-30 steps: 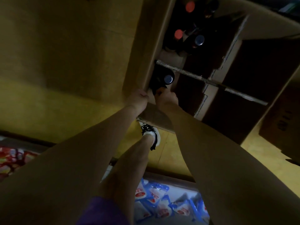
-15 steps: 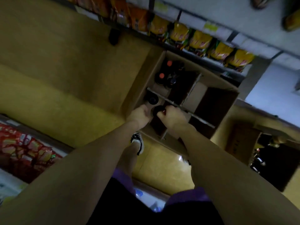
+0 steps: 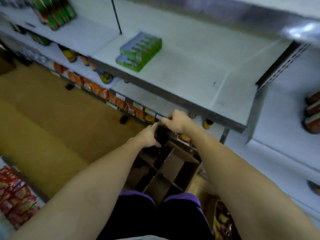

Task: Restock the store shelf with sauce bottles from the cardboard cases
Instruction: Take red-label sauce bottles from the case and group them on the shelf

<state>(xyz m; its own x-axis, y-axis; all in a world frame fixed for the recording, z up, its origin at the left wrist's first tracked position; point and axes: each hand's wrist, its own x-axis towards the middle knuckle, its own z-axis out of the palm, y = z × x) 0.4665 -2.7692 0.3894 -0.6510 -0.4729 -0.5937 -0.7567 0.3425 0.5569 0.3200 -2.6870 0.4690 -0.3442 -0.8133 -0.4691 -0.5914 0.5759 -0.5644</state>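
A dark sauce bottle [image 3: 161, 135] with a red cap is held between both hands above the cardboard case [image 3: 174, 168]. My left hand [image 3: 148, 135] grips its lower body from the left. My right hand [image 3: 175, 121] is closed around its top, where a bit of red shows. The case stands on the floor in front of my knees, its cardboard dividers forming dark cells. Whether bottles remain in those cells is too dark to tell. The white store shelf [image 3: 195, 70] runs just beyond my hands, mostly bare.
A green multipack [image 3: 139, 51] lies on the white shelf. Green bottles [image 3: 57, 13] stand on the shelf at the far left. Orange packets [image 3: 97, 89] line the low shelf along the yellow floor [image 3: 52, 122]. Red packets [image 3: 15, 194] sit at the lower left, jars [image 3: 313, 115] at the right edge.
Both hands have lifted the dark bottle out of the case and raised it toward the shelf. My view has swung up from the case to the shelving.
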